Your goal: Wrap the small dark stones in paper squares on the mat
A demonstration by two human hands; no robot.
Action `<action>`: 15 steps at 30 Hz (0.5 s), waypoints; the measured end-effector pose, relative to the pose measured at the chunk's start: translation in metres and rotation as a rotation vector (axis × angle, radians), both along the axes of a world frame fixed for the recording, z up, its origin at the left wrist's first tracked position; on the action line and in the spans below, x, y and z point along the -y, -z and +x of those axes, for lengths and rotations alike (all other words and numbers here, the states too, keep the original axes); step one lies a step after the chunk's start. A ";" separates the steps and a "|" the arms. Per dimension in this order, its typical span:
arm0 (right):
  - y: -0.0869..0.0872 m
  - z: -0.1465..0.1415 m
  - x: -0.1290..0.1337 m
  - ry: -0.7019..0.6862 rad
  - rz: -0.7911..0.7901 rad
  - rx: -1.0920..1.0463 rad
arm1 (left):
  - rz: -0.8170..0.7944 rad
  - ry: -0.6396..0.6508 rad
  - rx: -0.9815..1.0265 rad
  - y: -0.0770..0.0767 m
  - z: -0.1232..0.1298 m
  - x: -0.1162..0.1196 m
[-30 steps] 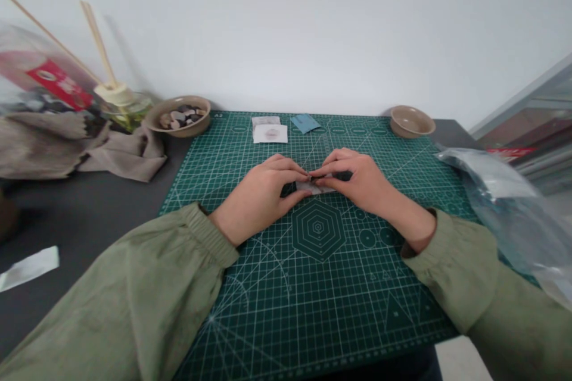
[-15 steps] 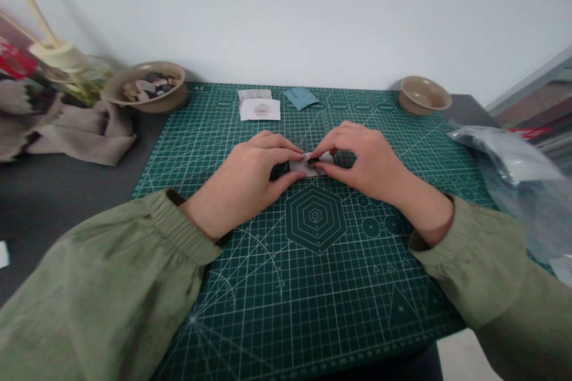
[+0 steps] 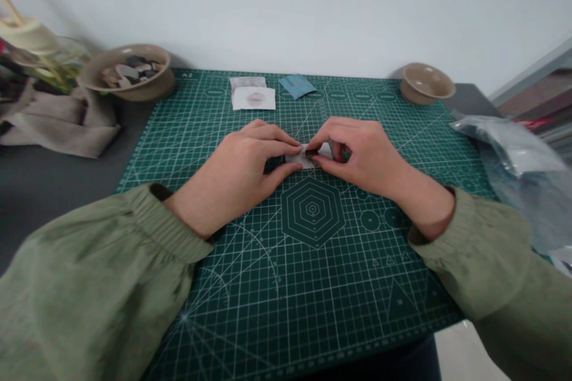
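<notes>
White, grey-mottled slip (image 3: 306, 162) lies at twelve o'clock from the hexagon (image 3: 313, 209); left hand (image 3: 241, 168), fingertips parted, touches it; right hand (image 3: 367, 152) pinches a dark piece (image 3: 310, 153).

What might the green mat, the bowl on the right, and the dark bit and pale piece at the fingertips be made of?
Green mat: likely matte plastic or vinyl, flat with printed grid lines.
Bowl on the right: perhaps glazed ceramic or plastic; smooth brown, faint sheen.
Pale piece: possibly paper or thin film; flat and whitish, partly covered.
Dark bit: too small and blurred to tell.
</notes>
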State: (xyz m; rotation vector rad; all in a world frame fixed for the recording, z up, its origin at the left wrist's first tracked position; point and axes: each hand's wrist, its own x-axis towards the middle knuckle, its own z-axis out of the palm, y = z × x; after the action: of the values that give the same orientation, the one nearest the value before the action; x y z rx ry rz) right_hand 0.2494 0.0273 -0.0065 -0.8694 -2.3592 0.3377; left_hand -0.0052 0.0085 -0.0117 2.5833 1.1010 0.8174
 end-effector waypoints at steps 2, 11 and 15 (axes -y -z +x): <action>-0.001 -0.001 0.000 -0.009 -0.001 0.012 | 0.000 -0.005 -0.010 0.000 0.000 0.000; -0.003 -0.003 0.000 -0.002 0.031 0.057 | -0.009 -0.028 -0.028 -0.002 0.001 0.002; -0.004 -0.002 0.000 -0.014 0.035 0.074 | -0.022 -0.021 -0.027 -0.001 0.001 0.001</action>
State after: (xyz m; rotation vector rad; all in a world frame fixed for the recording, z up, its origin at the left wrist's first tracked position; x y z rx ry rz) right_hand 0.2469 0.0270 -0.0025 -0.8636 -2.4322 0.2738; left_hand -0.0040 0.0071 -0.0107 2.5757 1.1406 0.7727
